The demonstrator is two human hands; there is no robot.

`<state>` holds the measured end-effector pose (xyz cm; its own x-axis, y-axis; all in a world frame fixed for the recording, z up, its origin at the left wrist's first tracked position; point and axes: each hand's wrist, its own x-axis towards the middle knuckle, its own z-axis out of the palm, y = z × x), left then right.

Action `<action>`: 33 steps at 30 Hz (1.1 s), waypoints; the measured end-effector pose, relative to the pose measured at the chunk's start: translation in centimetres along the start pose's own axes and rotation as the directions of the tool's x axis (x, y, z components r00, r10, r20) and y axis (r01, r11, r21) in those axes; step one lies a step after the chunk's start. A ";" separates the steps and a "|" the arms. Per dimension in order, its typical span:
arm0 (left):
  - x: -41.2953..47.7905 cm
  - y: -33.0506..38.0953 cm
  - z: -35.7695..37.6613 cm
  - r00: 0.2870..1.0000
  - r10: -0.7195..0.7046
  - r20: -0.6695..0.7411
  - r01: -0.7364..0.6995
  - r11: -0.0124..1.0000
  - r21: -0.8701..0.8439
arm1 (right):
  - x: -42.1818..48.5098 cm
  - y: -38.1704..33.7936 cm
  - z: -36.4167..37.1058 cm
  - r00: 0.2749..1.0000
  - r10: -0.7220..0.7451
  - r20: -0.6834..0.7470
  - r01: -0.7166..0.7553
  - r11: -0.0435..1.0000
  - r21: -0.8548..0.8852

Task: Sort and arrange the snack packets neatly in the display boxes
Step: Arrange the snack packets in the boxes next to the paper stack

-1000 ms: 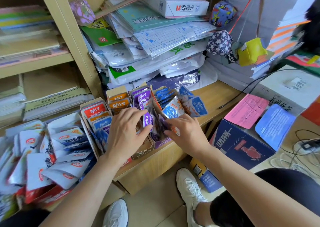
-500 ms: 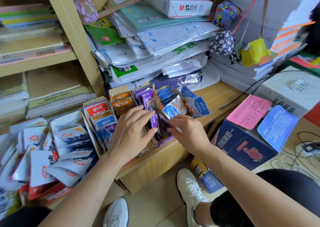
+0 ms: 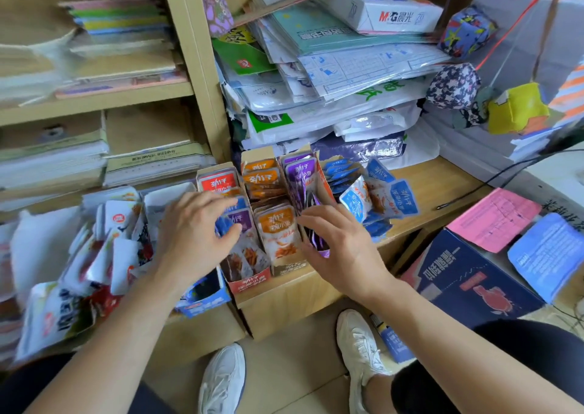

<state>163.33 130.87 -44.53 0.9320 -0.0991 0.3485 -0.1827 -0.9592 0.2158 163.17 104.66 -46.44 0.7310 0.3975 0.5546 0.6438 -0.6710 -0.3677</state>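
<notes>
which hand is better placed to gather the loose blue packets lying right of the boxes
Right. The right hand grips the purple packets, directly beside the loose blue packets; the left hand is over the red-fronted box, two boxes farther away.

Orange, purple and blue snack packets [image 3: 278, 227] upright in adjoining cardboard display boxes [image 3: 251, 282]

along the pale wooden ledge [image 3: 442, 180] sit red packets [image 3: 216, 182], orange packets [image 3: 264, 176], purple packets [image 3: 300, 173], and blue packets [image 3: 401, 197] near its right edge; white packets [image 3: 118, 217] with red logos lie beyond its left edge; a pink sheet [image 3: 493, 217] and a blue sheet [image 3: 550, 252] top a navy carton [image 3: 467, 274]; a hanging ball [image 3: 452, 86] shows white stars on navy
</notes>
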 end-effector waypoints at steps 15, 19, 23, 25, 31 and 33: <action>-1.8 -2.1 -1.1 0.974 0.123 0.190 -0.126 0.992 0.002 | 2.4 -3.1 6.3 0.958 0.044 0.285 0.032 0.966 -0.258; -1.7 -2.4 -1.3 0.976 0.120 0.184 -0.128 0.991 0.035 | 2.5 -3.7 7.3 0.973 0.068 0.220 -0.012 0.969 -0.245; -1.9 -2.6 -1.4 0.968 0.157 0.196 -0.168 0.985 0.041 | 2.4 -3.5 7.0 0.978 0.055 0.200 -0.033 0.993 -0.113; -1.8 -2.8 -1.6 0.966 0.164 0.198 -0.175 0.984 0.037 | 2.3 -3.4 6.8 0.982 0.075 0.172 -0.066 0.996 -0.058; -1.7 -3.2 -1.7 0.974 0.174 0.145 -0.175 0.985 -0.003 | 2.1 -3.6 6.4 0.987 0.106 0.121 -0.107 0.994 -0.001; -1.6 -3.0 -1.6 0.979 0.164 0.120 -0.163 0.986 -0.013 | 2.2 -3.7 6.2 0.987 0.098 0.131 -0.098 0.995 -0.009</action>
<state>161.92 134.38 -44.23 0.9203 -0.2860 0.2669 -0.3365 -0.9267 0.1674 163.81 111.91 -48.49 0.8141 0.4080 0.4132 0.5669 -0.7125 -0.4135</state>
